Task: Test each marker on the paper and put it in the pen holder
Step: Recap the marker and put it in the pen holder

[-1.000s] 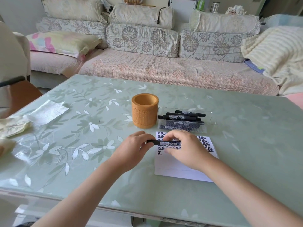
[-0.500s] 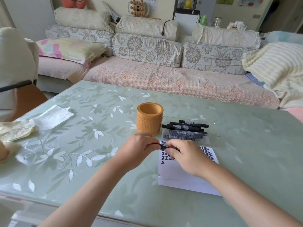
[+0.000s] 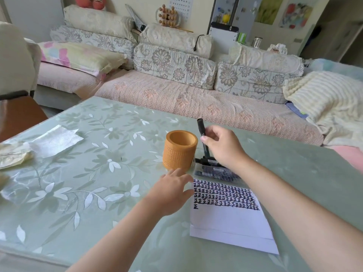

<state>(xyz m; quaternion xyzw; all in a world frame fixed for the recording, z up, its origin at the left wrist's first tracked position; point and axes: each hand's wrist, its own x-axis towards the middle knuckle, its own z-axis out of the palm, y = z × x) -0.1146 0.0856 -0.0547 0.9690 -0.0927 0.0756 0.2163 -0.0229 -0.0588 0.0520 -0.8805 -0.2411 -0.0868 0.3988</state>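
Pinched upright by the right hand (image 3: 222, 147), a slim black marker (image 3: 200, 126) is held at three o'clock of the orange cylindrical pen holder (image 3: 179, 152), seemingly for insertion; the left hand (image 3: 172, 188) is spread loose.

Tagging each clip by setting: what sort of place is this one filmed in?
Most likely a home living room. A long sofa with floral cushions runs behind the low table, a knitted blanket lies on its right end, and a calendar hangs on the wall.

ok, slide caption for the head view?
Right hand holds marker nearly upright beside holder; left hand open by paper.
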